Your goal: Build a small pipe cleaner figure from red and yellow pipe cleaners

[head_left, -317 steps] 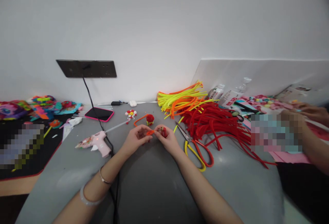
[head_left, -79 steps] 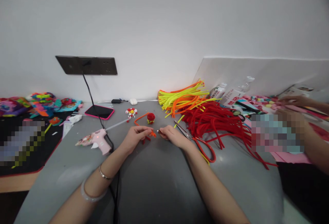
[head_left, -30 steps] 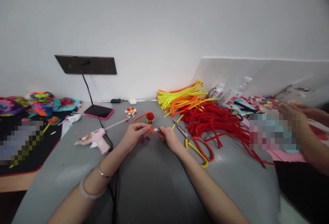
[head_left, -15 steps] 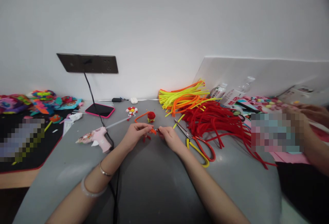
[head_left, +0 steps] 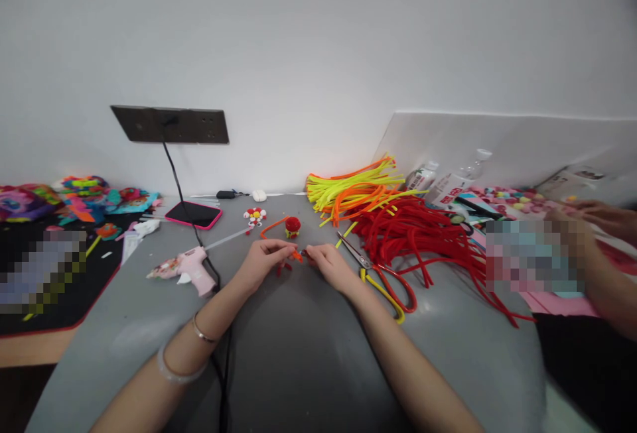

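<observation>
Pinched between the thumb and fingers of my left hand (head_left: 261,266) is a short piece of orange pipe cleaner (head_left: 297,256). My right hand (head_left: 328,266) is closed close beside it, fingertips on a small dark thing too small to name. Just beyond both hands a small red and yellow-green figure (head_left: 292,225) stands on the grey table (head_left: 293,367). A bent orange pipe cleaner (head_left: 273,225) lies left of that figure. Small red bits (head_left: 284,268) show under my left fingers. Scissors (head_left: 365,262) with red and yellow handles lie right of my right hand.
A pink glue gun (head_left: 196,270) and its black cord lie at left, near a phone (head_left: 194,213). Red pipe cleaners (head_left: 403,234) and yellow ones (head_left: 348,189) are heaped at right. Bottles (head_left: 450,184) stand behind. Another person's hand (head_left: 577,241) is at far right.
My hands stay almost in place, with only slight finger movement around the orange piece. The other person's hands at far right have shifted a little.
</observation>
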Motion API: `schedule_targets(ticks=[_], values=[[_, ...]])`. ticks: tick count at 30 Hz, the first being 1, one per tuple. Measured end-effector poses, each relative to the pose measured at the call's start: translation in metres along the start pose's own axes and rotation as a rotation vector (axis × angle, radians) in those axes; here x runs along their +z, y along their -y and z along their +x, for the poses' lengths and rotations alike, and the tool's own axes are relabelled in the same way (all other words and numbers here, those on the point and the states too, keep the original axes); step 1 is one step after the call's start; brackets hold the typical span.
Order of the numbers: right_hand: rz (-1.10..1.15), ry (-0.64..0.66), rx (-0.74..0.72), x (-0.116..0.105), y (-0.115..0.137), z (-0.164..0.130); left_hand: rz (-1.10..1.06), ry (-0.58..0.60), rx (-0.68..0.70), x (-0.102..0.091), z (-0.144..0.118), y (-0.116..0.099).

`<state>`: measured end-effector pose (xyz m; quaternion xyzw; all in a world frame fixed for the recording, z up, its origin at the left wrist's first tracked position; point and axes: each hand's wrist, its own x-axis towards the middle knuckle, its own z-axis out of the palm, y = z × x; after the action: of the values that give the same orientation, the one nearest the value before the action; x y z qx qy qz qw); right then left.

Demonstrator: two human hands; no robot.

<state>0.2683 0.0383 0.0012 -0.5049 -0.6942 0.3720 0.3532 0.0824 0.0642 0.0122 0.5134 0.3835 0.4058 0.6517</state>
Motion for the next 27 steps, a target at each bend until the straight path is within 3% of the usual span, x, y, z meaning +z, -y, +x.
schedule_targets(ticks=[17, 27], values=[[0.049, 0.021, 0.009, -0.003, -0.001, 0.0, -0.014, -0.033, 0.015, -0.004, 0.003, 0.005], [0.574, -0.192, 0.118, -0.014, -0.02, -0.003, -0.176, -0.03, -0.035, -0.002, 0.002, 0.002]])
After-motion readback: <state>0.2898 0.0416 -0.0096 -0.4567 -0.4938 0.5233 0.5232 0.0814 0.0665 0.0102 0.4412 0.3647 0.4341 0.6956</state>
